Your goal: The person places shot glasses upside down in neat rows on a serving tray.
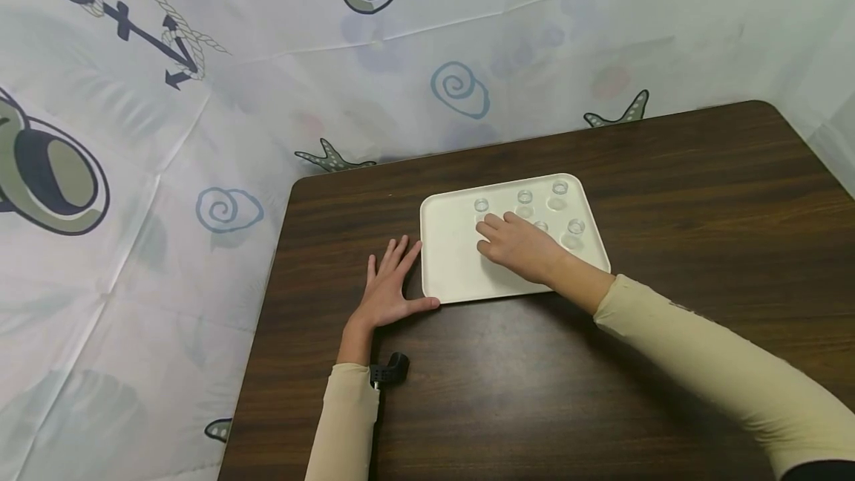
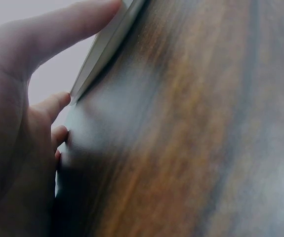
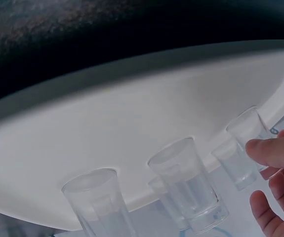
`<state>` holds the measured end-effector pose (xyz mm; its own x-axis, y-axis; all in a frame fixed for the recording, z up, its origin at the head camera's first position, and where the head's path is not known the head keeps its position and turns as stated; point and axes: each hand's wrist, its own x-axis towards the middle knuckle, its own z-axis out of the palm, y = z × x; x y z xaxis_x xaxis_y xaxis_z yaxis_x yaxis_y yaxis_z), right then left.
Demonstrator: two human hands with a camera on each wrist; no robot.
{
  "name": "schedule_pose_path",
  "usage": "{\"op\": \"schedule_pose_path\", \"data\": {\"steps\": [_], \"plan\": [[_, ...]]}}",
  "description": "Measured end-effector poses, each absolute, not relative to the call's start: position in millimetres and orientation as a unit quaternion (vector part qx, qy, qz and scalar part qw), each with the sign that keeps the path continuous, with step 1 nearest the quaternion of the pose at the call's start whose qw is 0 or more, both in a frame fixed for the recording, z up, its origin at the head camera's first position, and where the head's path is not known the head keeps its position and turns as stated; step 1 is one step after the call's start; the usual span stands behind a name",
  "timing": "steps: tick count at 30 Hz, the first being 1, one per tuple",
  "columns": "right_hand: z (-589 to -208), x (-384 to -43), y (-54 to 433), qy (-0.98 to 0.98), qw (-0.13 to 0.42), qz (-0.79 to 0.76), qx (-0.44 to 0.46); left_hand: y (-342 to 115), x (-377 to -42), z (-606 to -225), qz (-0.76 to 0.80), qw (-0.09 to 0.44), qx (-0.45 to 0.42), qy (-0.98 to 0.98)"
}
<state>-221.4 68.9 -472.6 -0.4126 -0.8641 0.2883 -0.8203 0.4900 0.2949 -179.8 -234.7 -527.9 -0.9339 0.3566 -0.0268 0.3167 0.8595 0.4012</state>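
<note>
A white tray [image 1: 449,243] with a raised rim lies on the table, carrying several clear shot glasses [image 1: 577,226]. In the right wrist view the glasses [image 3: 183,173] stand mouth down, their thick bases away from the tray. My right hand [image 1: 524,247] reaches over the tray's middle with curled fingers. Thumb and fingers of that hand [image 3: 280,168] pinch one shot glass [image 3: 245,124] at the end of a row. With fingers spread, my left hand [image 1: 386,297] rests at the tray's left front corner, thumb and index fingertip right at the rim.
The dark wood-grain table [image 1: 467,392] extends around the tray, with its back edge along a printed curtain [image 1: 401,95]. A black wrist camera [image 1: 394,370] sits at the left sleeve. More glasses stand behind and right of the right hand.
</note>
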Motion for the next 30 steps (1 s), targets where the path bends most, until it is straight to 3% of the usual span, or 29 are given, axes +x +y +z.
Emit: {"op": "schedule_pose_path", "data": {"steps": [10,21,30], "plan": [[-465.0,-218.5,70.8,-0.852,0.183,-0.014,0.49,-236.3,-178.8,-527.7,0.201,0.047,0.177,0.962],[-445.5,-211.9,90.0,-0.885,0.132,0.187,0.405,-236.4,-179.2,-525.7,0.202,0.043,0.184,0.961],[-437.6,-206.7,139.5,-0.894,0.17,0.304,0.28,-236.0,-178.3,-525.4,0.198,0.041,0.188,0.961]]}}
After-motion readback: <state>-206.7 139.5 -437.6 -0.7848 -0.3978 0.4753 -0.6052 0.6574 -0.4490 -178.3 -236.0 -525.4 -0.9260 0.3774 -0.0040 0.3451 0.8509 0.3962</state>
